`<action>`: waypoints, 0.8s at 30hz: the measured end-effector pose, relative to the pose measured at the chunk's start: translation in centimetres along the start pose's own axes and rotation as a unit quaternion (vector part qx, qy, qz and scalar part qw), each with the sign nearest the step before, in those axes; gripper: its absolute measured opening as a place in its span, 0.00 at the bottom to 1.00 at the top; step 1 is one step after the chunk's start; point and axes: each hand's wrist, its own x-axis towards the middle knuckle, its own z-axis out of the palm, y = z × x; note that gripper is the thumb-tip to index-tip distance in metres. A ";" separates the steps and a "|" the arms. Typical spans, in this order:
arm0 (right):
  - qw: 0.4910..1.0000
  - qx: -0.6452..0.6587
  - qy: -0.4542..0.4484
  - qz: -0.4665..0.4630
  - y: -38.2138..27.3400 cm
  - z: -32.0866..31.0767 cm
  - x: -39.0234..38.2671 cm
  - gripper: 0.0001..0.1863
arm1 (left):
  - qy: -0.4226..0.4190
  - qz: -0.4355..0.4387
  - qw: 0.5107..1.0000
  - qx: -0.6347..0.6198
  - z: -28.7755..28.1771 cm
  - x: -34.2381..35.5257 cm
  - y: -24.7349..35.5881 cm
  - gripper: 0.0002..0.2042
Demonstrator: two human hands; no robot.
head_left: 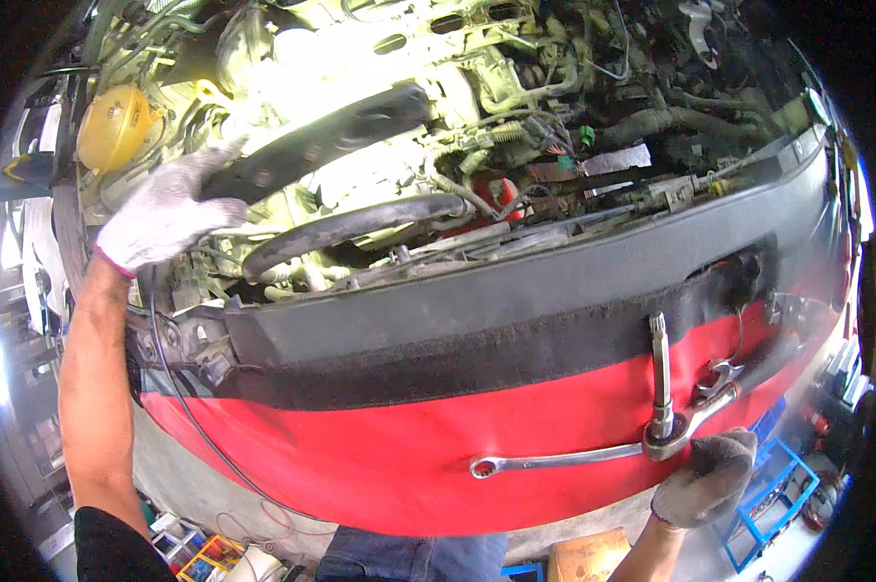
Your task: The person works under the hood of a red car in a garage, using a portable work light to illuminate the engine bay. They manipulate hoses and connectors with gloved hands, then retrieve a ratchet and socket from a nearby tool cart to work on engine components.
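My left hand [166, 209], in a pale knit glove, grips the left end of a long black part [322, 134] over the engine bay, thumb below and fingers above. My gloved right hand [705, 480] is low on the right, its fingers closed just below a ratchet [666, 441] with an upright extension bar [661, 364]; what they hold is hidden. A long ring spanner [554, 459] lies leftward from the ratchet on the red cover [331, 456], and a smaller spanner [719, 373] sits behind it.
The engine bay [516, 87] has hoses, wiring and a yellow reservoir [108, 131]. A dark front rail [438, 315] crosses it, and a thin cable [181, 398] hangs down at left. Blue tool carts [739, 548] and a cardboard box [588, 558] are on the floor below.
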 end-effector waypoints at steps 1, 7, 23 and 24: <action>1.000 -0.006 0.010 -0.001 0.0 0.0 0.0 0.14 | 0.004 0.023 1.000 -0.013 0.6 0.3 0.8 0.42; 0.998 0.026 -0.022 -0.053 0.4 -0.5 -0.1 0.15 | -0.014 0.001 0.999 -0.046 1.7 1.0 2.4 0.42; 0.990 0.107 -0.089 -0.025 -0.1 -1.9 1.9 0.09 | 0.042 0.064 0.991 0.111 4.7 9.9 14.1 0.44; 0.991 0.095 -0.090 -0.035 0.0 -2.0 1.9 0.08 | 0.092 0.108 0.979 0.143 5.0 10.5 15.0 0.43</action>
